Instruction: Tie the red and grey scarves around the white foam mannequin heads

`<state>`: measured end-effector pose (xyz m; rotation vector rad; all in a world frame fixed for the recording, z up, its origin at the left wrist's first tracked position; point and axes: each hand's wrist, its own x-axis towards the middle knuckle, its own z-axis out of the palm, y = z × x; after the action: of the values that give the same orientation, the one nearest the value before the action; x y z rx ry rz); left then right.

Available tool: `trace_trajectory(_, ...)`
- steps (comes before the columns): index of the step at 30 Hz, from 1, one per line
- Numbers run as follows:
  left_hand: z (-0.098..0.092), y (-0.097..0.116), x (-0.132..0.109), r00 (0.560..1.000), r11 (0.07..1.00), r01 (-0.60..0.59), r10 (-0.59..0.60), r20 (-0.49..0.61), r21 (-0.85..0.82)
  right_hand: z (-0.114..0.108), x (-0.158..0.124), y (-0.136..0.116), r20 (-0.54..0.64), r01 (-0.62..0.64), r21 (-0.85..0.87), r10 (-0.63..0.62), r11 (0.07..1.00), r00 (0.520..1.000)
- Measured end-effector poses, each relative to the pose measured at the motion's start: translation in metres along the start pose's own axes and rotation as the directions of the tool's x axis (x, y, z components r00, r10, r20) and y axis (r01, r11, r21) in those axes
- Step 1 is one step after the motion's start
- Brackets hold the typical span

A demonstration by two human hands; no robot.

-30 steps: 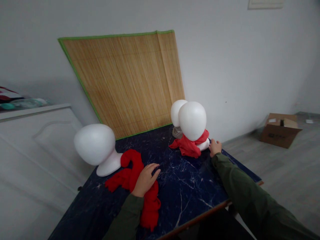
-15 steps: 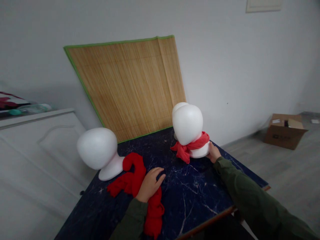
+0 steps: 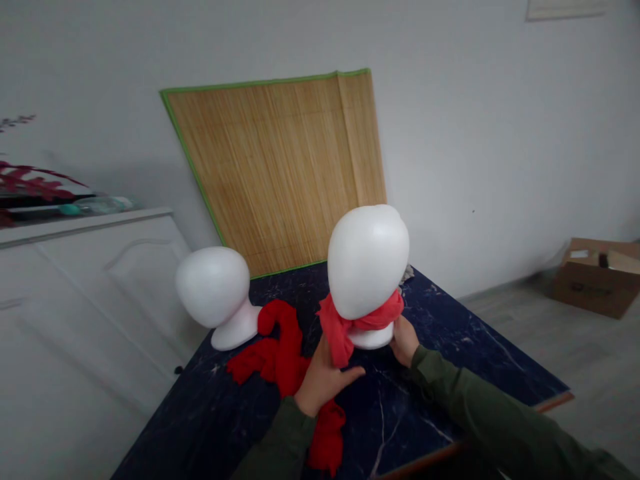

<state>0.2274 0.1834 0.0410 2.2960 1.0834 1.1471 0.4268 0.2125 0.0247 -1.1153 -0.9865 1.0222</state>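
A white mannequin head (image 3: 367, 257) stands on the dark table, a coral-red scarf (image 3: 337, 327) tied round its neck. My right hand (image 3: 404, 340) grips its base from the right, the fingertips hidden behind it. On the left side my left hand (image 3: 325, 380) reaches up to the hanging scarf end, thumb stretched out and fingers partly hidden behind the cloth. Beneath my left wrist a bright red knitted scarf (image 3: 287, 347) lies loosely bunched. A second white mannequin head (image 3: 213, 287), its neck bare, leans to the left.
The blue marbled tabletop (image 3: 480, 353) has a brown front edge. Behind it a bamboo mat (image 3: 280, 167) with green trim rests against the wall. At left is a white cabinet (image 3: 85, 320) with items on top; a cardboard box (image 3: 595, 287) sits on the floor at right.
The mannequin head with the coral scarf has come nearer, moved by my right hand. My left hand has shifted right, from above the red scarf to beside the coral one. The view has turned left.
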Motion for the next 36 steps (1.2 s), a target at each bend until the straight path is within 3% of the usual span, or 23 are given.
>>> trace_trajectory(2,-0.002,-0.009,0.002,0.968,0.982,0.138,-0.161,-0.191,-0.129,0.010,-0.001,0.004,0.034,-0.059,0.051,0.058,0.997,0.998)
trace_trajectory(5,-0.019,-0.026,0.008,0.832,0.887,0.246,-0.400,-0.384,-0.391,0.007,0.003,0.004,0.086,-0.150,0.060,0.144,0.987,0.986)
trace_trajectory(7,-0.036,-0.033,0.012,0.768,0.767,0.209,-0.513,-0.384,-0.607,0.002,0.005,0.001,0.132,-0.187,0.053,0.179,0.981,0.975)
trace_trajectory(8,-0.044,-0.036,0.013,0.758,0.689,0.183,-0.553,-0.346,-0.701,-0.001,0.005,-0.001,0.155,-0.204,0.047,0.194,0.978,0.969)
trace_trajectory(11,-0.064,-0.041,0.014,0.759,0.492,0.173,-0.619,-0.203,-0.853,-0.002,0.000,-0.004,0.237,-0.252,0.031,0.238,0.967,0.942)
trace_trajectory(14,-0.076,-0.050,0.012,0.761,0.422,0.190,-0.634,-0.139,-0.887,0.000,-0.005,-0.005,0.313,-0.305,0.052,0.274,0.951,0.909)
trace_trajectory(17,-0.086,-0.058,0.011,0.754,0.444,0.148,-0.629,-0.190,-0.884,-0.001,-0.006,-0.004,0.363,-0.364,0.072,0.315,0.929,0.877)
trace_trajectory(24,-0.116,-0.048,0.012,0.627,0.370,-0.015,-0.721,-0.297,-0.929,-0.007,-0.003,-0.011,0.444,-0.464,0.114,0.373,0.878,0.815)
trace_trajectory(28,-0.125,-0.041,0.011,0.655,0.337,-0.045,-0.701,-0.283,-0.940,-0.010,-0.006,-0.015,0.536,-0.486,0.105,0.362,0.867,0.762)
trace_trajectory(32,-0.139,-0.039,0.020,0.675,0.293,-0.057,-0.693,-0.253,-0.954,-0.012,-0.006,-0.014,0.561,-0.446,0.050,0.345,0.894,0.753)
trace_trajectory(34,-0.155,-0.036,0.036,0.670,0.330,-0.027,-0.695,-0.262,-0.944,-0.013,-0.005,-0.010,0.578,-0.429,0.043,0.328,0.902,0.747)
trace_trajectory(36,-0.178,-0.028,0.059,0.688,0.435,-0.005,-0.652,-0.319,-0.901,-0.014,-0.002,-0.005,0.612,-0.411,0.048,0.298,0.910,0.733)
